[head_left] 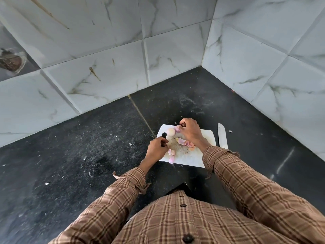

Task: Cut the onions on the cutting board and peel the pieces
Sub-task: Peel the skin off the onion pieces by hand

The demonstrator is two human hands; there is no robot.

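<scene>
White cutting board [197,158] lies on the dark speckled worktop [88,147], close to the corner of the marble-tiled walls [105,50]. Left hand [156,148] at the board's left edge, grip wrapped tight around a black knife handle [164,135]; its blade is hidden, can't tell where it points. Right hand [190,132] reaches over the far side of the board, fingertips pinched together at a pinkish onion piece [177,128], just beside a pale peeled onion piece [171,132]. Loose pink skins and scraps [183,142] in the board's middle under the right wrist; more onion bits [171,155] near the front-left edge, one at the very rim. A second knife [222,136] lies flat on the worktop just right of the board, untouched. Both sleeves brown plaid [237,173].
</scene>
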